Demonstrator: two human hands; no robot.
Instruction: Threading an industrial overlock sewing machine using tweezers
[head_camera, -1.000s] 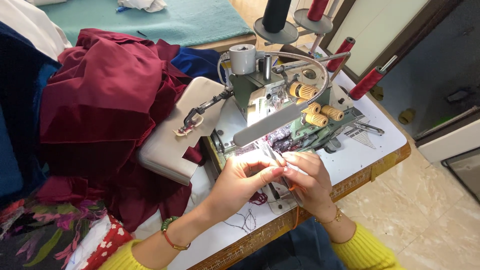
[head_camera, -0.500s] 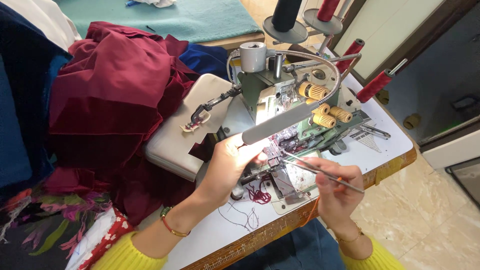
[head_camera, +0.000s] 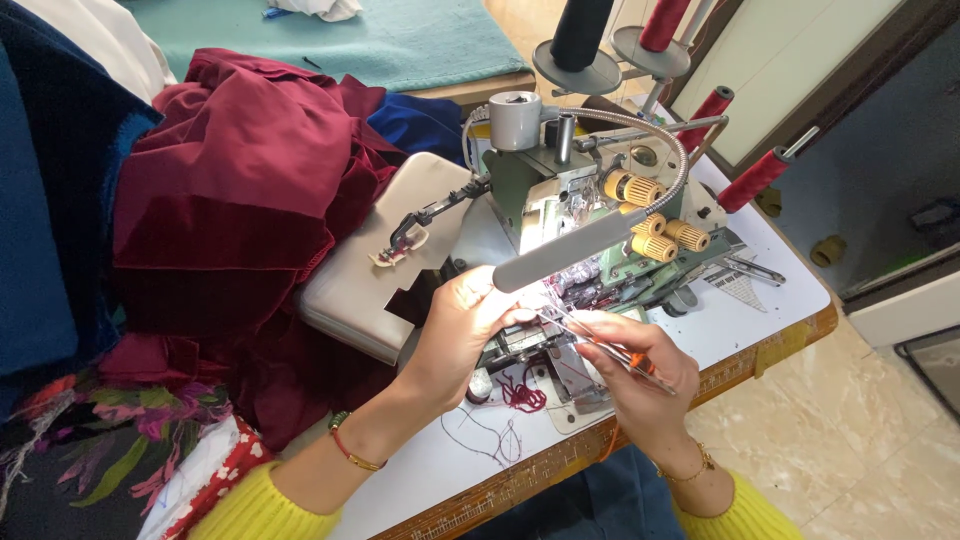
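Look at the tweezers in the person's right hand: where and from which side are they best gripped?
Grip the tweezers around the middle of the shaft, as the right hand does, coming from the end away from the sewing machine. They are thin and slanted, tips pointing up-left towards the lit needle area beside the left hand, so the tips must stay free.

tweezers (head_camera: 600, 345): thin bare metal with a bright shine, as I see them at centre frame
sewing machine (head_camera: 560, 205): green painted metal, semi-gloss; I see cream plastic knobs
lamp arm (head_camera: 575, 250): matt grey tube on ribbed metal hose
maroon cloth (head_camera: 230, 190): soft velvety fabric with a dull sheen, upper left
table top (head_camera: 760, 320): smooth white laminate
thread scraps (head_camera: 520, 390): fuzzy dark red fibre
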